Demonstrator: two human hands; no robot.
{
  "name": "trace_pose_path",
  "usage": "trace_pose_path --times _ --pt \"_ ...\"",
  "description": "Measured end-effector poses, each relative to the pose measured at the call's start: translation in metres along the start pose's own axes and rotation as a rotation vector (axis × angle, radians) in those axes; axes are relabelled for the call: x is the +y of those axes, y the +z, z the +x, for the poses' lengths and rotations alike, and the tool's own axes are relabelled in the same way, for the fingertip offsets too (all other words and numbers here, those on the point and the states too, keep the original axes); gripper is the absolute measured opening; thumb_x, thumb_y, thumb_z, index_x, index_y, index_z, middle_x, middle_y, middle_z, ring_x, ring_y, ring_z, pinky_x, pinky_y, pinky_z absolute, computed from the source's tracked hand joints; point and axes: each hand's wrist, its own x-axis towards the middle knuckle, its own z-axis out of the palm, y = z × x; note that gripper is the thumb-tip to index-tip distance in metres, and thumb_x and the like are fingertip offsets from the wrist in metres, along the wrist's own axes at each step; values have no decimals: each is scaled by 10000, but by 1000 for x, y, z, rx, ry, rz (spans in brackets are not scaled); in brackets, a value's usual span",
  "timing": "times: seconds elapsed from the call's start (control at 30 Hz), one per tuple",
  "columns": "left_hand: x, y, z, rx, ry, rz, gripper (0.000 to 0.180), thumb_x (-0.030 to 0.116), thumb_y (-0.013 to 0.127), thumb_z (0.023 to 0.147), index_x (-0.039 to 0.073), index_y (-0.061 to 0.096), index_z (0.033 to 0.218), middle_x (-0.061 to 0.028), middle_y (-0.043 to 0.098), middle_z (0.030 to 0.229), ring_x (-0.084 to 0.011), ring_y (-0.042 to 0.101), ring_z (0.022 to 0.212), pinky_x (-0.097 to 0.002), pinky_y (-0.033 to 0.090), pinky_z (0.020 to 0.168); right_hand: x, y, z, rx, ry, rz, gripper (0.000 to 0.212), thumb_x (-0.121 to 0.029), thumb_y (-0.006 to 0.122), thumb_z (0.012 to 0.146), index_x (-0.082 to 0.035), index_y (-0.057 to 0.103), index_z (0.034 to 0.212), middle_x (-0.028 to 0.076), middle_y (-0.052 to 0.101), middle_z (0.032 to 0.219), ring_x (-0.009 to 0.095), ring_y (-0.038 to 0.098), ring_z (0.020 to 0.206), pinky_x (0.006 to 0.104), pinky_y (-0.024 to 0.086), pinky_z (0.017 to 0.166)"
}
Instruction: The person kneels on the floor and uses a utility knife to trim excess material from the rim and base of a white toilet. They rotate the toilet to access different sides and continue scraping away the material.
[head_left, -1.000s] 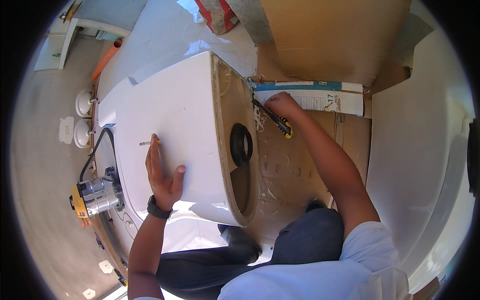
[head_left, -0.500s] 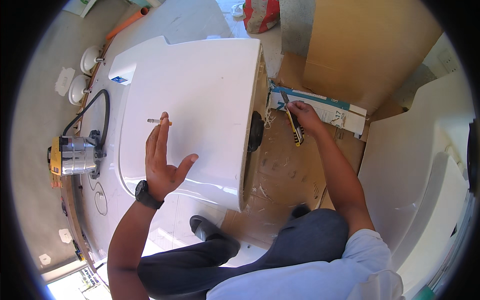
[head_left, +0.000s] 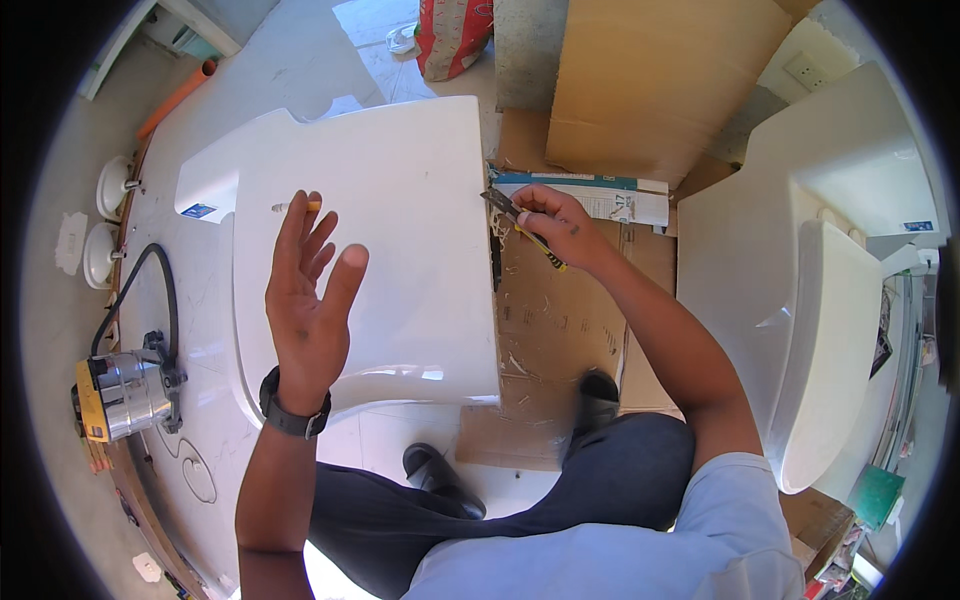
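A white toilet (head_left: 400, 260) lies on its side in front of me, its open underside facing right. My left hand (head_left: 310, 325) is held over it with fingers extended, and a lit-looking cigarette (head_left: 314, 206) is held between the fingers. My right hand (head_left: 562, 222) grips a yellow-and-black utility knife (head_left: 546, 250). The knife's blade points up and left at the toilet's bottom edge; whether it touches cannot be told. Behind the knife lies a white and teal carton (head_left: 645, 204).
Flattened cardboard (head_left: 560, 340) with scraps covers the floor beneath the knife. A second toilet (head_left: 740, 240) stands at my right. A steel vacuum (head_left: 135, 390) with a black hose is at the left. Upright cardboard (head_left: 650, 90) and a red-white bag (head_left: 450, 40) stand behind.
My right hand has moved the knife closer to the toilet's bottom edge. The black round part at the underside is now mostly hidden. My view has shifted, and the left hand's fingers have spread a little.
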Motion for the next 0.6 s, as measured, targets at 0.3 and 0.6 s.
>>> trace_pose_path --times 0.3,0.6 --pt "-16 40 -10 24 -2 -257 811 315 764 944 -63 367 1541 -274 502 1483 -374 558 1335 -461 485 1066 -45 27 -73 -100 170 -408 176 -93 638 887 -50 713 1040 20 656 843 109 577 771 294 466 689" --pt "-29 39 0 106 160 -307 785 299 775 930 -72 400 1513 -283 546 1424 -377 607 1258 -452 523 998 -99 56 -112 -61 35 -880 259 -126 657 850 -101 773 1080 125 745 940 284 670 780 367 541 734"
